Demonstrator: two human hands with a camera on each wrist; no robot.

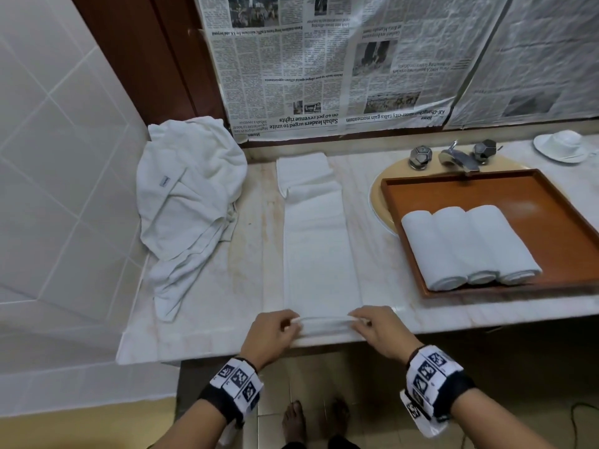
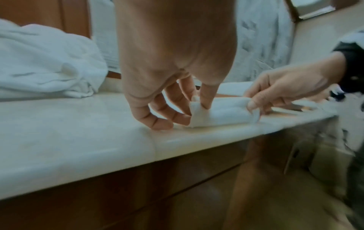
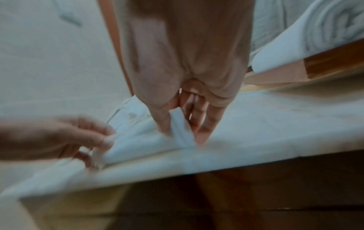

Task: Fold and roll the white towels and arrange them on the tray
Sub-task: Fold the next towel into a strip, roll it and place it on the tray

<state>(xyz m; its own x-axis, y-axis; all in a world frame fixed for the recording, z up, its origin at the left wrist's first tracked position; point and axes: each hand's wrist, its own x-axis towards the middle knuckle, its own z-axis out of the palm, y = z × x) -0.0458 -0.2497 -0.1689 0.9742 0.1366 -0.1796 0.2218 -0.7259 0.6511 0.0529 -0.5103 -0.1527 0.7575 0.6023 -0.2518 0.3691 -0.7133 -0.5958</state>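
Palm down at the marble counter's (image 1: 201, 306) near edge, the left hand (image 1: 269, 332) pinches the left end of a long folded white towel (image 1: 316, 247), the right hand (image 1: 377, 327) pinches its right end, beside a tray (image 1: 551, 202) holding three rolled towels (image 1: 466, 244).

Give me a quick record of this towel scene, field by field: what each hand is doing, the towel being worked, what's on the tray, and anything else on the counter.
left hand: pinches the near left corner of the folded towel
right hand: pinches the near right corner
folded towel: long strip flat on the counter, first turn of the roll started at the near end
tray: wooden, over the sink, holds three rolled towels side by side
towel pile: crumpled, far left of the counter
also there: faucet, cup and saucer
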